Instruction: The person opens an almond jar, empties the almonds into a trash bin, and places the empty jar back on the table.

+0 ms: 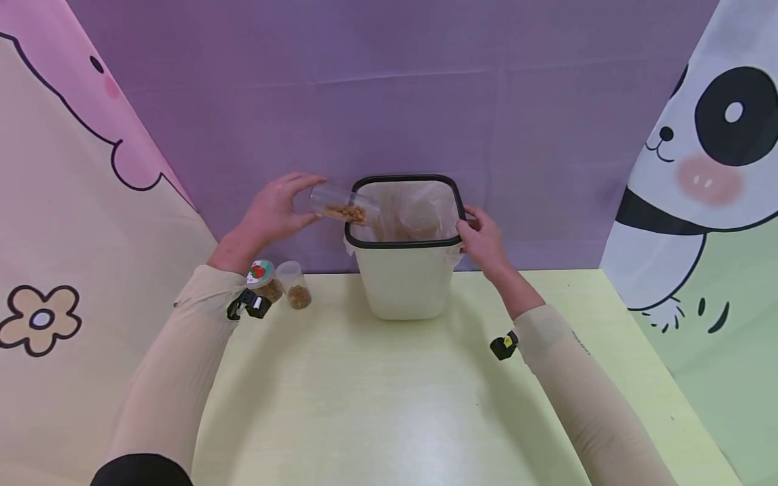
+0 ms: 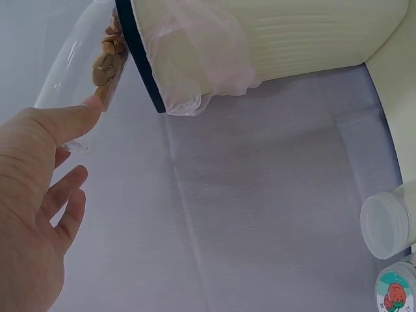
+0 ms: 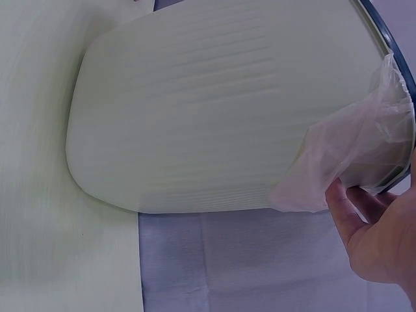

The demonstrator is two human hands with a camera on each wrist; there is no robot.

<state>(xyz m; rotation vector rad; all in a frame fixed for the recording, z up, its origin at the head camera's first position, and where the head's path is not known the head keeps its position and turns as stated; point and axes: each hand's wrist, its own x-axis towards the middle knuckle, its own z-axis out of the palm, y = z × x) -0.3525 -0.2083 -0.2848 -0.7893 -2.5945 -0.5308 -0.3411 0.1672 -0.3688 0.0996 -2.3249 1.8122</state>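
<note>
A jar with a fruit-print lid (image 1: 265, 281) stands beside a slimmer clear container (image 1: 294, 286) on the counter (image 1: 365, 385); purple backdrop (image 1: 395, 101) behind, printed panda (image 1: 705, 152) right, printed flower (image 1: 41, 319) left.

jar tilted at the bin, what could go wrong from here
The brown pieces might spill outside, as the jar reaches only just inside the bin. If the left fingers slip on its smooth wall, the jar itself could drop in. The loose liner may come off the rim if the right fingers, close against it, tug.
</note>
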